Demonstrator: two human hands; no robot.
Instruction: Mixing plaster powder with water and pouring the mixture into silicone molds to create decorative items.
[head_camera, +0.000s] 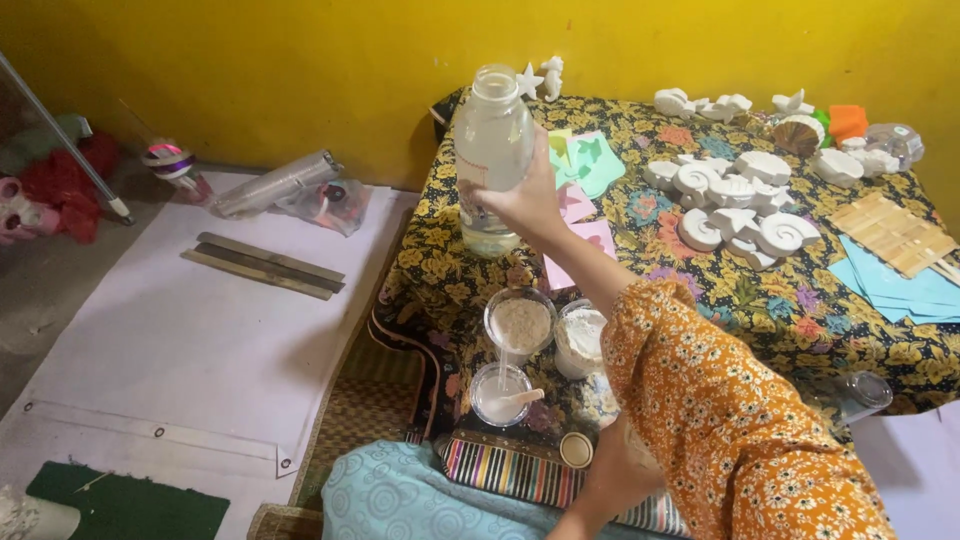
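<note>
A clear plastic bottle (493, 150) is being held upright above the floral cloth (700, 300) by the right hand (527, 205), whose fingers (482, 192) are being wrapped closely around its middle — closed on it, with the thumb side turned away from the camera. The bottle's mouth is uncapped and a little clear liquid is sitting in its base. The arm is being reached across in an orange flowered sleeve (730, 420). Below the bottle, a clear cup of pale grainy powder (519, 322), a white cup of powder (580, 340) and a small cup with a wooden stick (502, 397) are being kept close together at the cloth's near edge. The left hand (618, 470) is being lowered near a small round lid (576, 450) — how far its fingers are spread cannot be told, since the sleeve is covering them. White plaster shell figures (735, 205) are lying well apart, further back.
</note>
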